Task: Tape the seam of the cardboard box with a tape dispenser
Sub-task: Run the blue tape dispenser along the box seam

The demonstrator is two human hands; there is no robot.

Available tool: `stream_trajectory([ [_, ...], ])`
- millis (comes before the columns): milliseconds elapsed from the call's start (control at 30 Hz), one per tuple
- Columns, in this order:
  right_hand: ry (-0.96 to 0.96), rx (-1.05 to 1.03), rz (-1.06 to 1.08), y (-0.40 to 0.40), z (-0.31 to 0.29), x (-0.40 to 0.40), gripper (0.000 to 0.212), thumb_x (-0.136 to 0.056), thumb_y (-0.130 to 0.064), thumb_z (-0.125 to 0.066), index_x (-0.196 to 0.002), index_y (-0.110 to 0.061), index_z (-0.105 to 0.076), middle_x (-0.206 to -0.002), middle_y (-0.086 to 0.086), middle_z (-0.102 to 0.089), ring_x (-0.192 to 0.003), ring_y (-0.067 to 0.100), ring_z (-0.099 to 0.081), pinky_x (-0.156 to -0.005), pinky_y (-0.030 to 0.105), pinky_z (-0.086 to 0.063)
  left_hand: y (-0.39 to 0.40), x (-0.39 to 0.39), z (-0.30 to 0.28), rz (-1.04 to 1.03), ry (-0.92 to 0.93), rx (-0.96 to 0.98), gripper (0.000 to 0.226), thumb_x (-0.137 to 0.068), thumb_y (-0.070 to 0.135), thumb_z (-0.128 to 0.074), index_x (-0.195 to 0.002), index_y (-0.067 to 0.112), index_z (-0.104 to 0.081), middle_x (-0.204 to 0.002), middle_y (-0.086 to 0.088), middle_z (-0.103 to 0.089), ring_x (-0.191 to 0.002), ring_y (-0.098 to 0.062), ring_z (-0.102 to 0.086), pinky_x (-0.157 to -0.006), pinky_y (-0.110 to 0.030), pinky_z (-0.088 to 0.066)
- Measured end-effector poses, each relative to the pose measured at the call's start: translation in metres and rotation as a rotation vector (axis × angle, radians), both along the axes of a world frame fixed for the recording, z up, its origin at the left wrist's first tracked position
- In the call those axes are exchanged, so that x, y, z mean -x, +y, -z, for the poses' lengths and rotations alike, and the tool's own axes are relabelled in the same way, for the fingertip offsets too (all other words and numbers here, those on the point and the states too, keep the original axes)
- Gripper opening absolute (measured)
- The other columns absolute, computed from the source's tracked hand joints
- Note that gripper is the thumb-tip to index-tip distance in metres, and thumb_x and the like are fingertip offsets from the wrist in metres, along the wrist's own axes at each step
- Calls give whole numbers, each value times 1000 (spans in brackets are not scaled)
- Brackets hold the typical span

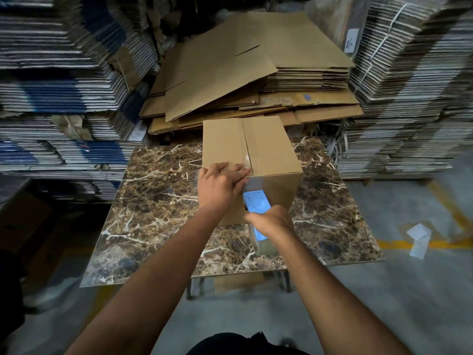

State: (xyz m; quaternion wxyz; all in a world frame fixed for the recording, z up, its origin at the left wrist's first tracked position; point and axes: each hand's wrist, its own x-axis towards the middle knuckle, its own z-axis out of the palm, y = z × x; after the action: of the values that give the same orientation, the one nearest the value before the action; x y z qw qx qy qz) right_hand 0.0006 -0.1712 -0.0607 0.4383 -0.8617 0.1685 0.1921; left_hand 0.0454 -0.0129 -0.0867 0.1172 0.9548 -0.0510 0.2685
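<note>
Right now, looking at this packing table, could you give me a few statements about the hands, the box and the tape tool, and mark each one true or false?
1. The left hand presses flat on the cardboard box top near its front edge. True.
2. The right hand holds a red tape dispenser. False: the tape dispenser is light blue.
3. The dispenser sits against the box's near side. True.
4. The box stands on the floor. False: it stands on a marble-patterned table.
5. Tape already runs along the top seam. True.

Brown marble-patterned table (158, 201), closed cardboard box (271, 149) standing on its far middle
</note>
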Motion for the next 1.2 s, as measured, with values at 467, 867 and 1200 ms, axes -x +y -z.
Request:
stream_trajectory([
  [467, 98, -121, 97, -31, 99, 51, 30, -62, -40, -90, -66, -18, -69, -65, -4, -70, -69, 19, -71, -63, 29, -52, 4, -13, 1, -4, 37, 35, 32, -87, 54, -63, -118, 47, -70, -121, 21, -73, -118, -22, -63, -85, -36, -33],
  [867, -285, 143, -177, -28, 22, 61, 71, -42, -72, -59, -84, -16, -65, -82, 6, -74, -79, 27, -70, -63, 32, -51, 9, -3, -8, 45, 151, 14, 38, -91, 49, -59, -128, 48, -64, -133, 19, -67, -127, -24, -57, -91, -41, -36],
  [1200, -890, 309, -157, -32, -2, 66, 80, -67, -41, -80, -141, -37, -49, -96, 1, -77, -75, 37, -70, -56, 36, -50, 12, -3, -14, 62, 265, -17, 47, -91, 47, -63, -137, 52, -54, -143, 23, -58, -136, -21, -48, -99, -44, -34],
])
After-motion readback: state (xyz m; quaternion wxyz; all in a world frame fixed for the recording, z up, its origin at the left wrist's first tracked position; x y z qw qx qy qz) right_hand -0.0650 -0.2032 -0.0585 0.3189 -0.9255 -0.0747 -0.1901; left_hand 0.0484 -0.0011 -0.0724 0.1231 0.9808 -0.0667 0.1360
